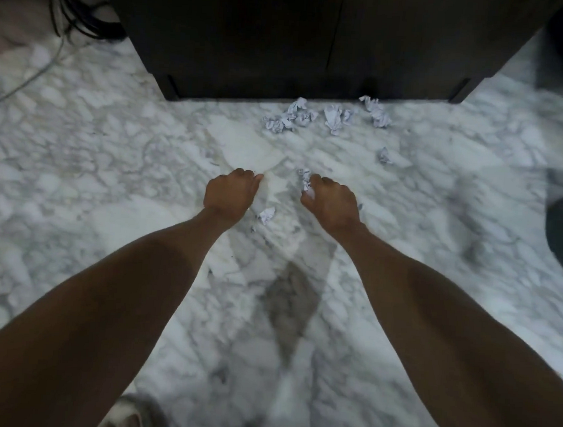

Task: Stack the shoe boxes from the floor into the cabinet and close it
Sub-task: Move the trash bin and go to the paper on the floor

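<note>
Marble floor (112,172) before shut cabinet (315,45); left hand (230,191) fisted, right hand (331,201) clutching crumpled paper (306,182).

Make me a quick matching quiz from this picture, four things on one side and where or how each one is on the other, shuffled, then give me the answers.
Things:
1. cabinet
2. right hand
3. black cables
4. left hand

Place or state:
A. top left corner, on the floor
B. curled into a fist, no paper seen in it
C. doors shut, crumpled paper balls lying in front
D. closed around a crumpled paper

Pairs: 1-C, 2-D, 3-A, 4-B
</note>
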